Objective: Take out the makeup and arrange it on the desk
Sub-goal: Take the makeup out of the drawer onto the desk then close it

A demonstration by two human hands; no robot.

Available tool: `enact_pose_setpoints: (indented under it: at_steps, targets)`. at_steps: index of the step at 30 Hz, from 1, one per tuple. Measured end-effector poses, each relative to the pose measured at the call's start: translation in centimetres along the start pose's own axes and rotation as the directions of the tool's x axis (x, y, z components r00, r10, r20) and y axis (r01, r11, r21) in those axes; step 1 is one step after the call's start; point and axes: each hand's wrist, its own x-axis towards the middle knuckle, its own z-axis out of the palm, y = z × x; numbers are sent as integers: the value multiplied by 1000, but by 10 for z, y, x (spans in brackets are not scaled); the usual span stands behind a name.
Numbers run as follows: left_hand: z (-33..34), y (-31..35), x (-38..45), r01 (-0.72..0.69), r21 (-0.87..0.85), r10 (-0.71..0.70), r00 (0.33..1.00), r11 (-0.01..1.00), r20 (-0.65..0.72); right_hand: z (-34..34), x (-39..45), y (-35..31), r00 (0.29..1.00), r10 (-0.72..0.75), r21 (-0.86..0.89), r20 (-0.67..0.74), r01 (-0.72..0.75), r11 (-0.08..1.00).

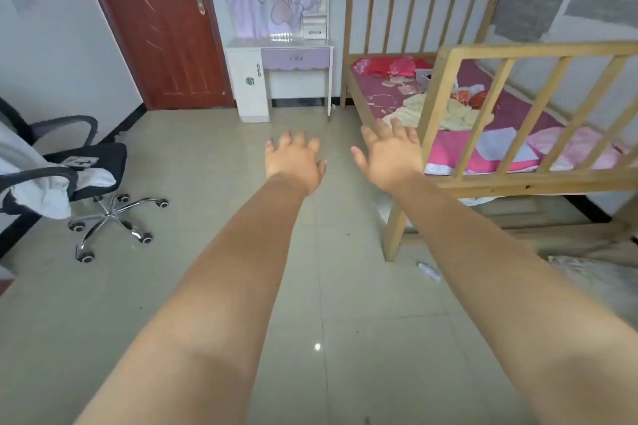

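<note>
Plainly, no makeup can be made out anywhere here, so how it will handle is only a judgement. The left hand (293, 162) and right hand (390, 157) are stretched out over the tiled floor (207, 286), fingers spread and relaxed, gripping nothing. The white and lilac dressing counter (276, 45) stands far across the room against the wall, between the red door (162, 28) on the left and the wooden bed (445, 76) on the right. Its top looks bare from here; the makeup is probably shut inside the lilac drawer (295, 59) or the small white drawers (314, 32) at the far right of the top, though that cannot be told. Such items are likely small, light and rigid, with smooth, slippery casings; glass bottles or pressed powders would be fragile. Best pinched round the body, not the cap, one at a time, and set down upright.
</note>
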Motion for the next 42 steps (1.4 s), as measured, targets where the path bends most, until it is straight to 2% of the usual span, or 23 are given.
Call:
enact_pose_setpoints:
  at_steps: [5,10,16,22,30,35,42]
  targets:
    - [64,-22,25,2,18,-5,985,1000,175,81,12,-3,972,82,-26,221,-78,997]
    - [113,-43,97,40,29,-46,977,999,211,139,82,-1,955,79,-35,287,-72,997]
    - [157,-65,231,144,26,-146,946,989,290,198,217,12,932,34,-26,360,-26,999]
    - [171,-91,360,188,35,-190,933,981,306,227,356,26,925,10,-31,381,2,1000]
    - [199,-167,550,256,34,-256,935,966,245,279,565,0,947,-50,-31,317,63,998]
    - [208,-224,688,222,15,-219,947,975,235,302,709,-25,953,-5,-15,302,10,1000]
    - [233,-282,849,188,4,-182,950,982,253,347,869,-41,949,14,-12,314,-11,1000]
